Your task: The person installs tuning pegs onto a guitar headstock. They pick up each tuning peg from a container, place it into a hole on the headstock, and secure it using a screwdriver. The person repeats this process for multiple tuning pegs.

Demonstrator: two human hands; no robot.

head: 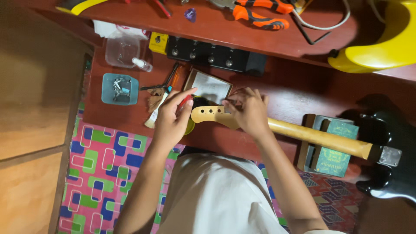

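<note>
A black electric guitar (pixel 390 143) lies face down on the dark red table (pixel 294 91), at the right side of the frame. Its long pale wooden neck (pixel 320 138) runs from the body at the right toward the middle of the frame, rising a little as it goes left. The neck rests on a green block (pixel 336 149) near the body.

The headstock (pixel 209 114) is the end of the neck, in the middle of the frame. It has a row of small round holes. It sits right between the two hands.

The right hand (pixel 249 112) lies on the headstock, just where it joins the neck, with its fingers curled close on the wood. It is the nearer hand.

The left hand (pixel 171 119) is just left of the headstock tip. Its fingers are pinched shut on a small red tool (pixel 185 101), which points toward the holes.

A blue tray of small metal parts (pixel 120 89) sits in the upper left, well apart from both hands.
</note>
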